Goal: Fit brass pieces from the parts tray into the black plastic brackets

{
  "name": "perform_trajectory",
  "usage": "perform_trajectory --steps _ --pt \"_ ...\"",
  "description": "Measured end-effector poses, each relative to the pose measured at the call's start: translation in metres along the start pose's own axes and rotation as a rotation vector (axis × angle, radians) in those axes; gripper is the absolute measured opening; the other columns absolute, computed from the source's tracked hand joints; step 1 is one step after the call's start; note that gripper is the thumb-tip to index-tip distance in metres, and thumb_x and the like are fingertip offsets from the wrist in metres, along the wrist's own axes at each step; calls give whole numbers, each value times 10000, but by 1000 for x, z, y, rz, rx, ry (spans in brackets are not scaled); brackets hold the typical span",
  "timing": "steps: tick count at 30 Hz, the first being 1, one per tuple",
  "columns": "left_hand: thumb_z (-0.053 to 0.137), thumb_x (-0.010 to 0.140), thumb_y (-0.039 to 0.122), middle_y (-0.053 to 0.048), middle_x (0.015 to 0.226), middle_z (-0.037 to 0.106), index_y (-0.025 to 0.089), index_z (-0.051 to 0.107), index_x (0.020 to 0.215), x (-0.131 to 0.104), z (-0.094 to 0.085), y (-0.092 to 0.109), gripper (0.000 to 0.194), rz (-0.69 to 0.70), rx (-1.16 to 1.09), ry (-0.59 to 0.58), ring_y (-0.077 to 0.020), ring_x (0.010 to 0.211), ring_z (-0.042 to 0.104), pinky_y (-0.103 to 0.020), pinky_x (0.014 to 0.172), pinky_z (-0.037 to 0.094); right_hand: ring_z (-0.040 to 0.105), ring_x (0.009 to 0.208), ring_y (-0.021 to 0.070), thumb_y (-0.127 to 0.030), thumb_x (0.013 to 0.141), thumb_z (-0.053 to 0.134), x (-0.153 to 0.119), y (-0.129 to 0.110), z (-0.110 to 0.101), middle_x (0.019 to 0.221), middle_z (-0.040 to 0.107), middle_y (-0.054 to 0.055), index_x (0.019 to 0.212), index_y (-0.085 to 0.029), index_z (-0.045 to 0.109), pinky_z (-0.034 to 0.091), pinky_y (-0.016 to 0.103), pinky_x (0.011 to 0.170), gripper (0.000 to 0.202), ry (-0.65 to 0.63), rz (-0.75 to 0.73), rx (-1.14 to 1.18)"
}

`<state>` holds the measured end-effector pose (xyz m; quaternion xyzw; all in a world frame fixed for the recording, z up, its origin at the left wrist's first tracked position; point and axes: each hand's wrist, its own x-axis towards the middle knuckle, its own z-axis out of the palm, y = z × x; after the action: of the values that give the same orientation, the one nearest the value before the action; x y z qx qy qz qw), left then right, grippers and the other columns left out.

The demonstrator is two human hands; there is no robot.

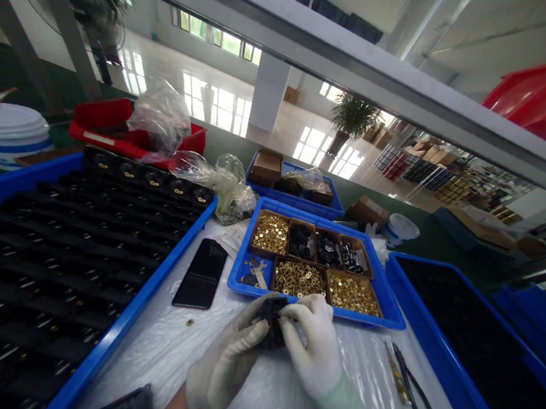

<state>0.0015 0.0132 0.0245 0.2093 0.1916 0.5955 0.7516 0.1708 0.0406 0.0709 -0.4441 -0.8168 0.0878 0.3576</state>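
Note:
My left hand point(230, 356), in a pale work glove, is wrapped round a small black plastic part point(271, 325) above the white-covered table. My right hand point(312, 342), in a white glove with a green cuff, has its fingers pinched together at the right side of that part. Whether a small piece sits between those fingertips is hidden. Just beyond the hands stands a blue tray point(233, 277) with brown boxes of brass pieces point(299, 279) and of black pieces point(329, 248). A flat metal wrench point(259, 273) lies in its left compartment.
A large blue tray point(127, 319) of black parts is at the left, another blue tray point(437, 352) at the right. A black phone point(201, 274), a small brass piece point(190, 322), pliers point(413, 382), a screwdriver point(397, 374) and a black part point(127, 407) lie on the table. A shelf beam point(291, 34) crosses above.

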Motion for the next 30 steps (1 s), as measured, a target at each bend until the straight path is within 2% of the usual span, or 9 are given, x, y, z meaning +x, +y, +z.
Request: perform_trajectory --steps 5,8,12,16,18,19,23,27,30 --pt "928 894 422 -59 1427 829 348 877 1291 0 0 0 407 24 -25 5 -389 1565 563 -572 1408 285 658 955 274 -121 1053 565 5 0 0 1015 677 64 1257 -306 761 507 436 818 338 -11 -76 2" --pt "910 914 421 -55 1420 830 355 878 1287 1 -2 -1 380 27 -43 -8 -377 1556 571 -562 1405 290 636 939 275 -145 1048 577 9 -1 2 998 660 65 1201 -281 768 480 434 804 281 -3 -100 -12" --pt "880 945 420 -52 1406 831 361 869 1305 5 -6 -1 365 40 -78 -3 -365 1527 590 -550 1372 339 630 946 271 -170 1028 615 20 2 0 970 659 59 975 -252 747 458 433 826 165 -56 -121 -7" --pt "870 949 434 -78 1427 814 325 830 1379 6 -9 -3 445 57 -95 30 -353 1437 637 -503 1248 455 685 1029 264 -220 1089 568 61 13 -8 1037 725 70 1032 -260 788 515 427 920 230 -115 3 -15" --pt "876 940 449 -100 1481 788 305 811 1408 6 -11 -5 494 44 -96 41 -357 1416 640 -498 1210 467 699 1132 264 -221 1109 554 94 21 -8 1134 759 91 1117 -253 817 520 414 998 266 -204 138 -189" --pt "881 932 458 -109 1513 771 296 805 1418 5 -11 -7 517 33 -96 46 -365 1427 630 -504 1213 458 690 1205 263 -222 1114 560 111 25 -6 1195 767 91 1148 -261 825 508 404 1030 270 -305 205 -328" --pt "917 886 503 -116 1541 753 279 800 1432 4 -13 -11 601 -11 -95 71 -390 1470 591 -501 1217 445 686 1231 332 -245 1061 665 167 45 16 1212 786 120 1076 -242 866 485 421 952 202 -445 300 -502" --pt "971 821 533 -84 1457 799 313 842 1359 5 -13 -12 595 -21 -86 109 -358 1378 639 -436 1094 512 669 1257 334 -301 1078 651 190 55 43 1280 781 132 1103 -241 864 465 411 952 223 -533 328 -617" --pt "977 815 533 -69 1445 805 332 861 1320 5 -13 -12 556 -22 -102 116 -353 1390 635 -425 1090 524 655 1282 332 -340 1104 641 196 58 56 1324 760 145 1162 -201 836 483 446 1018 246 -577 321 -684"
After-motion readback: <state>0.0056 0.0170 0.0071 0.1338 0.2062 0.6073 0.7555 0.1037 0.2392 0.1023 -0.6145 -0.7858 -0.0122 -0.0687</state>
